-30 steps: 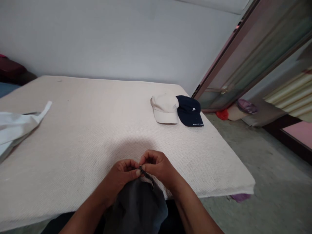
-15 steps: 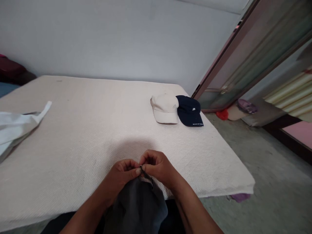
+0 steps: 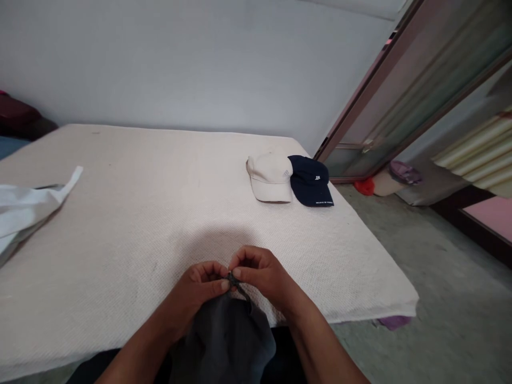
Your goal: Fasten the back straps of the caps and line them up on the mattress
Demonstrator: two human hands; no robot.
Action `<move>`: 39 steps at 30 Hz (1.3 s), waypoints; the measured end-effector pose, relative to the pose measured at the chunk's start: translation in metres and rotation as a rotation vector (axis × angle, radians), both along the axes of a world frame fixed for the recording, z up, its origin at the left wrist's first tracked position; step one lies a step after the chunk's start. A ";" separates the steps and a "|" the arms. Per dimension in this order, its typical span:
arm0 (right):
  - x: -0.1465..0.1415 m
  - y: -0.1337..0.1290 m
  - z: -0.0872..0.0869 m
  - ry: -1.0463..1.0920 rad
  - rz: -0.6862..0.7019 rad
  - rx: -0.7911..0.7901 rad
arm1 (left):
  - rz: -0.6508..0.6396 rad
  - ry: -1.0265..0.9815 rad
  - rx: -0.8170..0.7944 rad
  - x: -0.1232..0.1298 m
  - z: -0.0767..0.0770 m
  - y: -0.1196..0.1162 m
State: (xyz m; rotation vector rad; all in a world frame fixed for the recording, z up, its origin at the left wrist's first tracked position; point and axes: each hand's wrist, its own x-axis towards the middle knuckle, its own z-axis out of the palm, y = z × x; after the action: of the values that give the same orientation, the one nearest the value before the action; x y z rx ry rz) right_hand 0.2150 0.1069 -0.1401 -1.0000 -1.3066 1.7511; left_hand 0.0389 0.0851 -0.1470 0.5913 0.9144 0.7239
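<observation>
A dark grey cap [image 3: 228, 341] hangs at the bottom centre, its crown towards me and its narrow strap raised at the top. My left hand [image 3: 204, 282] pinches the strap from the left between thumb and fingers. From the right, my right hand [image 3: 256, 269] pinches the same strap, the two thumbs almost touching. Beyond the hands, a beige cap [image 3: 272, 176] lies on the white bed cover [image 3: 160, 181], brim towards me. A navy cap [image 3: 310, 181] with white lettering rests against its right side.
White cloth or a bag [image 3: 32, 208] lies at the left edge. A wall [image 3: 180, 64] stands behind the bed. On the floor at right are a red item [image 3: 364, 186] and a purple-rimmed bin [image 3: 405, 173]. Purple cloth [image 3: 394, 322] shows beneath the bed's near right corner.
My left thumb has shifted slightly left and down on the strap, and a bit more of the dark strap shows between the thumbs. The caps on the bed have stayed put.
</observation>
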 end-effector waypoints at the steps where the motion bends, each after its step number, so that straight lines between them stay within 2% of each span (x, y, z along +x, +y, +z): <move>1: 0.000 0.000 0.000 -0.003 -0.004 0.002 | 0.005 0.007 0.001 0.000 -0.001 0.000; 6: -0.001 -0.001 -0.001 -0.024 -0.015 0.012 | -0.006 0.060 0.009 0.002 0.001 0.001; 13: -0.003 -0.001 -0.002 -0.163 -0.024 0.095 | 0.000 0.080 0.006 0.003 -0.001 0.001; 23: -0.006 -0.004 0.011 -0.391 -0.075 0.283 | 0.026 0.147 0.007 0.005 0.001 0.002; 31: -0.005 -0.003 0.009 -0.282 -0.045 0.196 | 0.032 0.157 0.013 0.005 0.003 0.003; 35: -0.003 -0.003 0.009 -0.291 -0.013 0.228 | 0.015 0.125 0.010 0.004 0.003 0.002; 39: -0.003 -0.003 0.010 -0.340 0.000 0.274 | 0.052 0.036 0.009 0.005 0.002 0.000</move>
State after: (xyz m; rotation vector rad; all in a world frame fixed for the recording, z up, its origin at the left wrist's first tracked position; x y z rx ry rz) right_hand 0.2124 0.1042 -0.1305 -1.1678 -1.7048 1.3907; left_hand 0.0435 0.0855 -0.1453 0.5922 0.9635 0.7666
